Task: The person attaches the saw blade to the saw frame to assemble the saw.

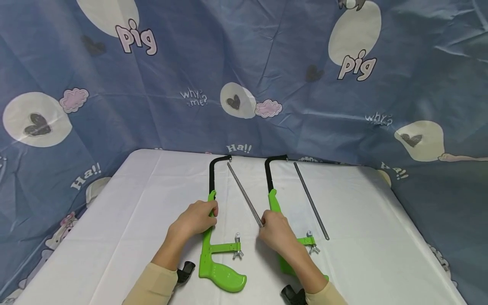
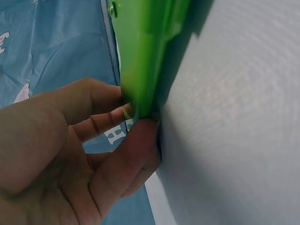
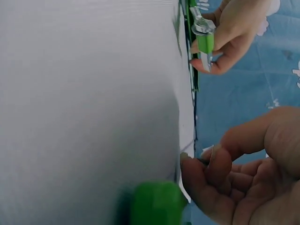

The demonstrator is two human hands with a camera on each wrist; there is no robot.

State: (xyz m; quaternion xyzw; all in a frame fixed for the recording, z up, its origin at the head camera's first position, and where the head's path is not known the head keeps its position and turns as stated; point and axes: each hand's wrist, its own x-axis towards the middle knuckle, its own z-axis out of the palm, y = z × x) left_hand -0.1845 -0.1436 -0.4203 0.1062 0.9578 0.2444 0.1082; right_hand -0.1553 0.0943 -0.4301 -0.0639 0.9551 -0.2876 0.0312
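Two green-and-black hacksaw frames lie side by side on a white table. My left hand grips the upper green arm of the left frame; in the left wrist view its fingers pinch the frame's green edge. A thin grey blade lies slanted between the frames. My right hand pinches the blade's near end, and the right wrist view shows the dark blade tip between thumb and fingers. That hand covers part of the right frame.
A second grey blade lies to the right of the right frame. Each frame carries a wing nut near its handle. A blue patterned cloth hangs behind and around the table, close to its edges.
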